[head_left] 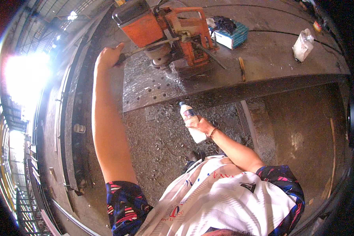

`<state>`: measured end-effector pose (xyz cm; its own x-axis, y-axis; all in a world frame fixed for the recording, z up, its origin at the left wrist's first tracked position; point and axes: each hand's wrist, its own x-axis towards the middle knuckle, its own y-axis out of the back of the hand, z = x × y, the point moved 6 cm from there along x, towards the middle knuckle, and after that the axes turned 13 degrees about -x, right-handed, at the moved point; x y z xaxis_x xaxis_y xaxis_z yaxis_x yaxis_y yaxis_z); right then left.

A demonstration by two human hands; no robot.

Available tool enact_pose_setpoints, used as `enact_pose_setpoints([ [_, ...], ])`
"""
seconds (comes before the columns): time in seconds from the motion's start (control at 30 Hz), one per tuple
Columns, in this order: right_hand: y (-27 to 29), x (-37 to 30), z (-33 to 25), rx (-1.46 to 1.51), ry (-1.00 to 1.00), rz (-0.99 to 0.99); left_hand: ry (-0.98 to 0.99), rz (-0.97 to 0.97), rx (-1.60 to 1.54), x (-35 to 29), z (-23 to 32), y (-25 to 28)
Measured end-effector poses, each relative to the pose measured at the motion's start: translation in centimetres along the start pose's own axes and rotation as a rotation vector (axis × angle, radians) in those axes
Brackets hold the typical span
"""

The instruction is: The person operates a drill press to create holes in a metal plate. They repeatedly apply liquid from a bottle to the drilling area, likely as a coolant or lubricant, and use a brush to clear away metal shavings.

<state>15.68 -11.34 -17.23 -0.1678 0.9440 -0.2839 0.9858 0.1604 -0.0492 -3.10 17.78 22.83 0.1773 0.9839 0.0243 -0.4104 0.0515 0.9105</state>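
An orange magnetic drill (137, 29) stands on a steel beam (133, 88) that has several drilled holes in it. My left hand (109, 57) is closed around the end of the drill's long feed lever (151, 46), left of the machine. Below the drill's spindle (160, 57) the steel looks wet and shiny. In front of the beam's near edge, my right hand (202, 125) grips a plastic bottle (188, 113) of whitish liquid. The bottle tilts a little to the left, its dark-tipped top toward the beam and apart from it.
Right of the drill lies a blue and white box (234, 38) with dark cloth (224, 24) on top. A brown stick (242, 69), a whitish plastic container (303, 45) and black cables (275, 32) are farther right. Metal chips (157, 145) litter the ground. A white can (79, 128) sits at left.
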Motion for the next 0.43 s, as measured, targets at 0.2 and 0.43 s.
enact_pose_setpoints([
  [0.2, 1.2, 0.0, 0.6, -0.016, -0.046, -0.006, 0.038, -0.035, 0.016, -0.1, 0.7, -0.4],
  [0.43, 1.1, -0.8, -0.2, 0.173, -0.068, -0.118, 0.034, -0.012, 0.005, -0.7, 0.5, -0.1],
])
